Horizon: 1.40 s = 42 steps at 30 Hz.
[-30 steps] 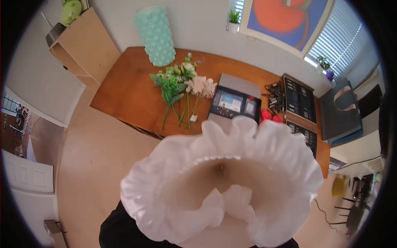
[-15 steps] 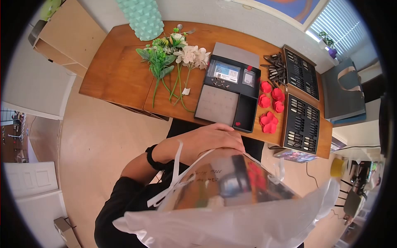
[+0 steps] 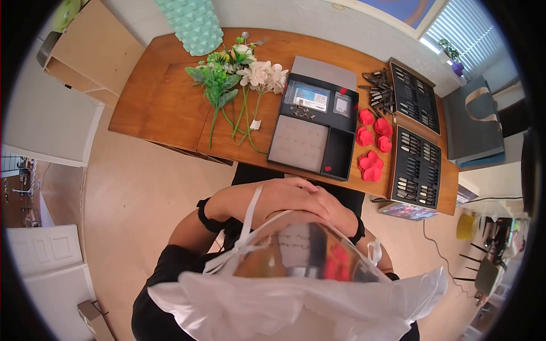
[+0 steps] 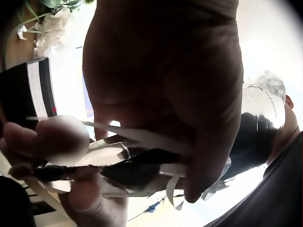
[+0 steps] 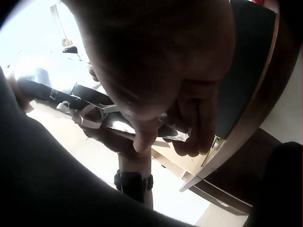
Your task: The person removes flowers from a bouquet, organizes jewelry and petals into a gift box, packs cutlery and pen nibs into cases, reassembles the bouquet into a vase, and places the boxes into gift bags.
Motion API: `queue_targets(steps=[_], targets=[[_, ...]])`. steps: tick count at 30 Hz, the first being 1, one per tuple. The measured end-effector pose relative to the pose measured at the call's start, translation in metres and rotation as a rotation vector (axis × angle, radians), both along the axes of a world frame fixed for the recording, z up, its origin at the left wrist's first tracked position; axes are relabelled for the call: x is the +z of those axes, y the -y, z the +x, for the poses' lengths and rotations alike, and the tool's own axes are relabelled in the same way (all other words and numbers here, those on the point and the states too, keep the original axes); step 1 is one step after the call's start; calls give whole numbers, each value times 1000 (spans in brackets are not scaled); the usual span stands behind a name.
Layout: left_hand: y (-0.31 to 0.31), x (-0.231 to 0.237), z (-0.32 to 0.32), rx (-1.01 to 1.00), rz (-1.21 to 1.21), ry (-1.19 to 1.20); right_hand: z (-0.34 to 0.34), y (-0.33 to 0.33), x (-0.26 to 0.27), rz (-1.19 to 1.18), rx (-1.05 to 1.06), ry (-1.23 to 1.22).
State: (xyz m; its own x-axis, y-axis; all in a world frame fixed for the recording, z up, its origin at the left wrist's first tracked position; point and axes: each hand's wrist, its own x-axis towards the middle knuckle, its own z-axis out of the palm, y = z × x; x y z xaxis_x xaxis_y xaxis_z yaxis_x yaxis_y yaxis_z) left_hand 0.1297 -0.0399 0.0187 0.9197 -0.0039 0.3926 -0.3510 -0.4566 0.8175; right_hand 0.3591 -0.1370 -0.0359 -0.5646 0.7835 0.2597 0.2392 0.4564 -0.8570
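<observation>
head view: a brown wooden table (image 3: 165,99) fills the far side, with a pale wooden cabinet (image 3: 99,51) off its left end and a flat gray bag (image 3: 469,128) near its right end. a mint-green studded cylinder (image 3: 190,23) is at the back left. an open black box (image 3: 339,152) lies at the near edge, just beyond the hands, with two dark cases (image 3: 418,170) to its right, one behind the other. pale blossoms (image 3: 261,75) and green leaves (image 3: 216,85) lie on the box's left; dark slim pieces (image 3: 380,94) and red flower shapes (image 3: 371,166) lie between box and cases. the ruffled white item (image 3: 284,307) is held in front of the table, close to the person: a broad, glossy frill nearest, then a clear panel (image 3: 304,250) narrowing toward the hands, marked with handwriting too small to read, and thin white ribbons (image 3: 250,216) at its sides. left hand (image 3: 281,196) and right hand (image 3: 335,211) overlap, gripping its narrow far edge and covering it; some fingertips are hidden.
</observation>
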Motion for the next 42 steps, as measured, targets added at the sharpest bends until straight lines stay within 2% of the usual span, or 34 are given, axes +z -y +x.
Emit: queue_targets(steps=[4, 6, 10, 15, 16, 18, 19, 20, 21, 22, 23, 25, 26, 27, 29, 34, 37, 40, 42], targets=[[1, 9, 1, -34, -78, 27, 0, 2, -7, 114, 13, 33], [3, 4, 1, -18, -103, 35, 3, 5, -19, 122, 31, 166], [5, 23, 17, -1, -99, -83, -1, 11, -25, 24, -52, 71], [23, -19, -6, 727, -42, 133, -10, 18, -29, -107, -212, -92], [24, -19, -8, 745, -174, 97, -14, 16, -20, -135, -243, -127], [22, -19, -14, 732, -251, 16, -13, 19, -29, -196, -300, -197], [21, -18, -16, 726, -331, -67, -9, 13, -6, -466, -248, -285], [22, -14, -13, 725, -328, -66, -12, 7, 13, -561, -200, -409], [25, -7, -7, 776, -454, -43, -16, 2, 29, -655, -149, -534], [26, 0, -3, 823, -580, -20, -17, 0, 41, -625, -166, -514], [26, 6, -3, 819, -575, -19, -12, -1, 46, -619, -168, -516], [23, 16, 0, 801, -803, -23, 0, -1, 51, -515, -260, -214], [19, 6, 1, 756, -768, 103, -5, -2, 42, -466, -319, -430], [18, 6, 2, 752, -765, 102, -5, -1, 43, -462, -322, -432], [17, 5, 3, 758, -810, 125, -6, -1, 63, -564, -409, -589], [20, 0, 6, 761, -890, 109, -8, 1, 57, -491, -463, -565], [20, 4, 8, 761, -898, 129, -6, 1, 59, -571, -455, -520], [19, 0, 8, 807, -876, 95, -10, -1, 57, -573, -453, -609], [18, -3, 7, 857, -834, 77, -10, -4, 48, -459, -424, -685]])
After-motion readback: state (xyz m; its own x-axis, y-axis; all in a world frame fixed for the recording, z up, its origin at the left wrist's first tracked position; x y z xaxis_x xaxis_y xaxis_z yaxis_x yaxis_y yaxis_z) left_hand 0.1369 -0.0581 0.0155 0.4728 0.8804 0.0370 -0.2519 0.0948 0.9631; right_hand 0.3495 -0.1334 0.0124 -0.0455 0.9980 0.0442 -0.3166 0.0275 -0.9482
